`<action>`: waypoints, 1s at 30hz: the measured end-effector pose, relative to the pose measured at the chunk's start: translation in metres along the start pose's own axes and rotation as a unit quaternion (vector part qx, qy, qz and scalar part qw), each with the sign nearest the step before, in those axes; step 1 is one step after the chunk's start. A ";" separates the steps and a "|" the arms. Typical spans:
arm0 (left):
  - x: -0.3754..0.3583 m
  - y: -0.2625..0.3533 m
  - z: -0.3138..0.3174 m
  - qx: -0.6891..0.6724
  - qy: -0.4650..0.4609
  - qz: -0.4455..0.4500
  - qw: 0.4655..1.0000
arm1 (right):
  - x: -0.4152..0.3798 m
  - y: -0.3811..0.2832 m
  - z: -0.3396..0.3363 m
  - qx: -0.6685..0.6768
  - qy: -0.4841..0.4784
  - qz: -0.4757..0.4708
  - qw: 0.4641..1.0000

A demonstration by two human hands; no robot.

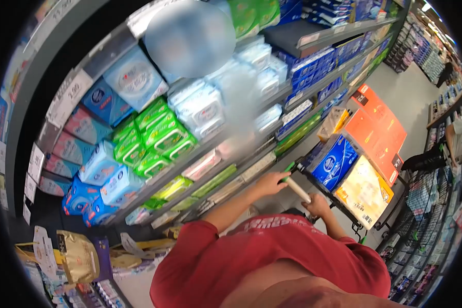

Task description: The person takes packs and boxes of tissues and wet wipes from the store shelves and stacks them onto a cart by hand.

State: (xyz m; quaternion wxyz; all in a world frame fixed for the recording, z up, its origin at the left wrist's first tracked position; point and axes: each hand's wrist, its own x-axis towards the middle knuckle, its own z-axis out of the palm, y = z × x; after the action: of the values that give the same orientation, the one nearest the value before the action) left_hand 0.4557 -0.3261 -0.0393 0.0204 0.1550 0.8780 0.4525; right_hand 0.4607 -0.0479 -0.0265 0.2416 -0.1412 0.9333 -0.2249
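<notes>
Both arms, in red sleeves, reach to a shopping cart at the centre right. My left hand (272, 183) is closed around one end of the pale cart handle (297, 189), by its green end piece. Round the other end of the handle, my right hand (318, 205) is closed too. The cart holds a blue package (334, 162), a yellow and white package (364, 191), large orange boxes (376, 128) and a smaller orange and white package (332, 123).
Shelves on the left hold green packs (156, 128), light blue packs (134, 76) and blue boxes. A price label (73, 93) lines the shelf edge. At the right, a person in a light top (459, 134) stands near a black wire cart (423, 205). The aisle floor (390, 87) runs to the upper right.
</notes>
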 end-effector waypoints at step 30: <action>0.083 0.128 -0.308 0.636 0.281 -0.059 0.716 | 0.212 -0.338 -0.236 -0.228 0.323 -0.552 0.734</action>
State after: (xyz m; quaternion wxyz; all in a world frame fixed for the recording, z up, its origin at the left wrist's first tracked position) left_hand 0.3549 -0.4751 0.2530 -0.3042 -0.0548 0.9314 -0.1925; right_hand 0.2125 -0.3341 0.2409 -0.2800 -0.6015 0.7366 -0.1311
